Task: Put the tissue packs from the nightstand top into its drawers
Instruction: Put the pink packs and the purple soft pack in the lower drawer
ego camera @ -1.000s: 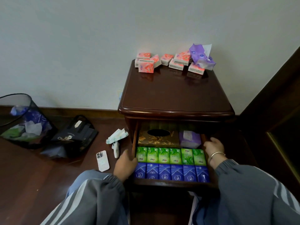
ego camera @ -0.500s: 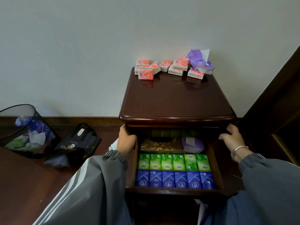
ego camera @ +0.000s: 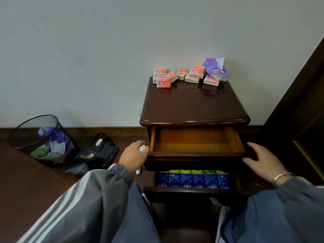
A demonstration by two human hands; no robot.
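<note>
Nearest, we see the lower drawer (ego camera: 192,189) open and packed with blue packs (ego camera: 192,180) and green packs (ego camera: 192,171). Above it, the left hand (ego camera: 134,154) is at the upper drawer's (ego camera: 196,153) front left corner; we cannot tell its grip. The right hand (ego camera: 261,160) rests released, fingers spread, on the front right corner, likely steadying it. The drawer's wooden floor shows, so we judge it the next target. Pink tissue packs (ego camera: 192,78) and a purple pack (ego camera: 215,69) sit along the nightstand's (ego camera: 192,106) back edge.

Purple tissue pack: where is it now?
Head view: the purple tissue pack sits at the back right corner of the nightstand top, by the wall, just right of the pink packs.
</note>
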